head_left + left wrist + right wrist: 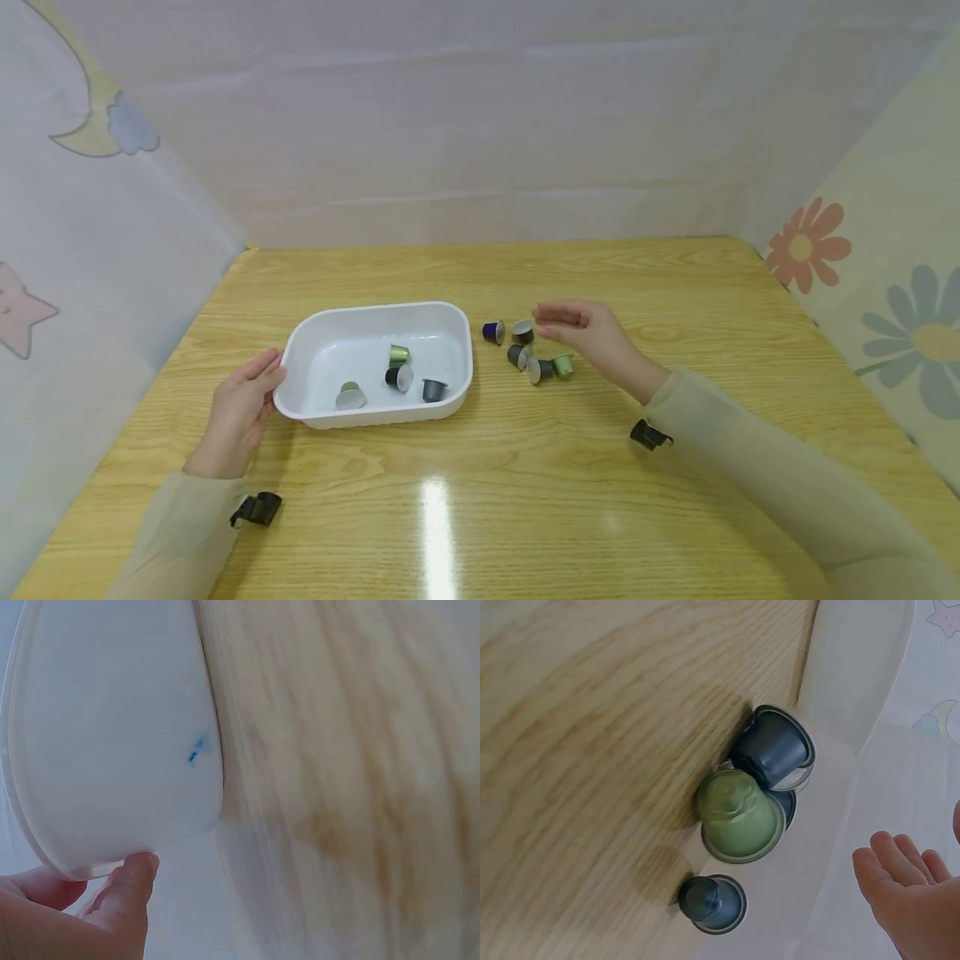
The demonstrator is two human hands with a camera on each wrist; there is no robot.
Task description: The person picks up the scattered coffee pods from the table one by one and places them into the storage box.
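- While the left hand (232, 412) pinches the white tray (390, 420) at its left end, the right hand (588, 333) hovers close by the loose pods, fingers together and only slightly bent, nothing visible in it.
- Tray sits on the wooden table (562, 467), left of those pods. Inside: bright green pod (399, 354), black pod (394, 377), grey pod (433, 391), pale-lidded pod (350, 400).
- Outside: blue pod (492, 332), lid-up pod (522, 333), dark pod (516, 356), tipped pod (535, 372), light green pod (563, 367). Last two touch or nearly.
- My read: right is about a pick. I'd spread thumb from fingers, come straight down, pinch the cup body, not the lid. Clustered ones could roll if nudged, so outliers look easier. Left should just steady the rim.
- Left wrist view alone gives a blue mark (193, 754) on the tray's outer wall; head view misses it.
- Right wrist view shows light green overlapping darker pods from its side. Can't pick out the blue pod there.
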